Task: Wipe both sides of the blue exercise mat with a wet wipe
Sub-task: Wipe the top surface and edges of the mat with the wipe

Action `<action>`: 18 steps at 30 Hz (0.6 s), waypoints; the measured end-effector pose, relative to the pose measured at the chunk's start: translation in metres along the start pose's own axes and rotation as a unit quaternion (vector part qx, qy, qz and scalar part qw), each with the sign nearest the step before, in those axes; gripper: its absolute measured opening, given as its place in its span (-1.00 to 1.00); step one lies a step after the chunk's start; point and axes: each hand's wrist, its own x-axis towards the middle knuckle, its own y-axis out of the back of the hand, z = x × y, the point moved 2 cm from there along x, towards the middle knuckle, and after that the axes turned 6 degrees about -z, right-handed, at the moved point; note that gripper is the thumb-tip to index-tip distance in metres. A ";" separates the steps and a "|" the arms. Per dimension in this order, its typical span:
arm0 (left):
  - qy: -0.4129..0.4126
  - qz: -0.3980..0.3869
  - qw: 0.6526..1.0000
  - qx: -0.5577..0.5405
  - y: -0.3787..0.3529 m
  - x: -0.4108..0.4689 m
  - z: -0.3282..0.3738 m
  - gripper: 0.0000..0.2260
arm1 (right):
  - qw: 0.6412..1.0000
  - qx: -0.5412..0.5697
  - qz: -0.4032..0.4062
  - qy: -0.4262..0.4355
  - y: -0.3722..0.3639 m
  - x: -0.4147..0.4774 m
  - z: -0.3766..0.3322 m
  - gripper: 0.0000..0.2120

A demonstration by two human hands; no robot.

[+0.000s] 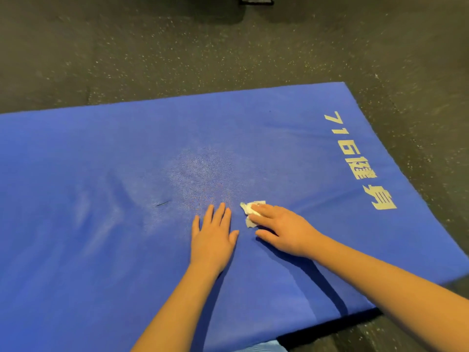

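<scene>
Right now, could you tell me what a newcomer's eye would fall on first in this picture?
The big blue exercise mat fills most of the view, lying flat on a dark speckled floor, with pale printed characters along its right end. Near its middle the right hand presses a crumpled white wipe onto it, and the left hand lies flat beside it, below a pale scuffed patch.

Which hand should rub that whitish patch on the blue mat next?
Probably the right hand: it presses the crumpled white wet wipe onto the blue foam exercise mat, beside the whitish scuffed patch. The left hand lies flat, holding nothing.
</scene>
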 end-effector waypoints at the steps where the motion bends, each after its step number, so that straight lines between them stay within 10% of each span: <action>1: 0.002 0.001 1.000 0.002 0.000 0.001 0.000 -0.47 | 1.000 -0.010 0.002 -0.025 -0.002 -0.002 0.006 -0.53; 5: 0.008 -0.014 1.000 0.008 0.002 -0.002 0.007 -0.48 | 0.983 0.001 0.050 -0.178 -0.005 -0.008 0.012 -0.34; 10: 0.011 -0.065 0.997 -0.037 0.005 -0.028 0.015 -0.42 | 0.996 0.073 0.008 -0.041 -0.007 -0.029 -0.018 -0.57; 15: 0.011 -0.003 0.999 -0.042 -0.015 -0.049 0.014 -0.44 | 0.975 0.070 0.078 -0.196 -0.007 -0.041 0.003 -0.62; 18: 0.011 0.028 0.999 -0.044 -0.021 -0.043 0.011 -0.44 | 0.984 0.099 0.090 -0.121 -0.017 -0.044 -0.019 -0.60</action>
